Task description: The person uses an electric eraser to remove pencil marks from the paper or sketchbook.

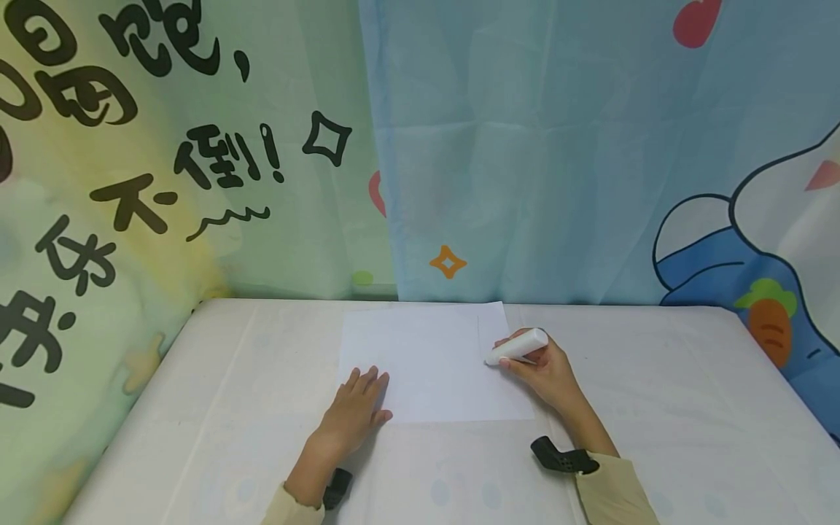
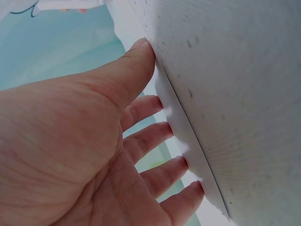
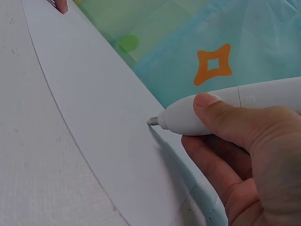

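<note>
Right hand (image 1: 550, 373) pinching white pen-shaped tool (image 1: 518, 346); left hand (image 1: 351, 413) on paper (image 1: 426, 364), fingers parted — steady left-side pressure should keep it flat beneath a lightly guided tip (image 3: 153, 121)

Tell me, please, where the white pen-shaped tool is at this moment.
In the head view, the white pen-shaped tool is right of centre, held in the person's right grip, over the right edge of the paper sheet.
</note>
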A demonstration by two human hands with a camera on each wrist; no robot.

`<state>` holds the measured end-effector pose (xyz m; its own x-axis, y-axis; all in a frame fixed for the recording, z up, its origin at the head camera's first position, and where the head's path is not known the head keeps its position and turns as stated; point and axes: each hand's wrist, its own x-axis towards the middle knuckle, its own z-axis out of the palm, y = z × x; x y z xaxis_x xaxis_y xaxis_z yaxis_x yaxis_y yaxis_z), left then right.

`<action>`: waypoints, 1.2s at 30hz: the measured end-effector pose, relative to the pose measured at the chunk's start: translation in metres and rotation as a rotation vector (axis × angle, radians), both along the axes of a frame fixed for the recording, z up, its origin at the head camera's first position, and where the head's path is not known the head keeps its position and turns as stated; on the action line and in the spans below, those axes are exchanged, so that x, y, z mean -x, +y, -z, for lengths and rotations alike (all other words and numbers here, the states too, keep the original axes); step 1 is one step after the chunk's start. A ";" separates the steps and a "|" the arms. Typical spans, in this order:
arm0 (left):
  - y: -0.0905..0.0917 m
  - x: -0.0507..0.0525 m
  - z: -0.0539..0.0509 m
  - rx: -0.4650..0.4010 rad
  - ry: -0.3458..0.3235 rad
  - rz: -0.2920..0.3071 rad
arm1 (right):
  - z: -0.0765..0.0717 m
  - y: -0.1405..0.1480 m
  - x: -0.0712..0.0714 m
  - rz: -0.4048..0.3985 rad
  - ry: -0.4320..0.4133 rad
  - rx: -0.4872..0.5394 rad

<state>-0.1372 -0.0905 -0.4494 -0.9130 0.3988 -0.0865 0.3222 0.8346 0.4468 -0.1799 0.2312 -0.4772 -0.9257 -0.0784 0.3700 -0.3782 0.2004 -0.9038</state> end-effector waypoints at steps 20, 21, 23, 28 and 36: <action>-0.001 0.001 0.002 0.006 0.006 0.003 | 0.000 0.000 -0.001 -0.001 -0.049 0.004; -0.001 0.001 0.002 0.006 0.007 0.003 | 0.000 0.000 -0.001 -0.002 -0.055 0.002; -0.001 0.001 0.002 0.003 0.007 0.003 | 0.000 0.000 -0.001 -0.007 -0.067 0.007; 0.000 0.000 0.001 0.001 0.004 0.001 | -0.001 0.000 -0.002 -0.020 -0.083 0.019; 0.000 0.000 0.000 0.004 0.002 0.002 | 0.000 0.000 -0.001 -0.001 -0.063 0.017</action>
<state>-0.1369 -0.0907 -0.4492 -0.9125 0.4000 -0.0862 0.3246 0.8359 0.4426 -0.1792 0.2314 -0.4771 -0.9470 -0.0733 0.3127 -0.3210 0.1842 -0.9290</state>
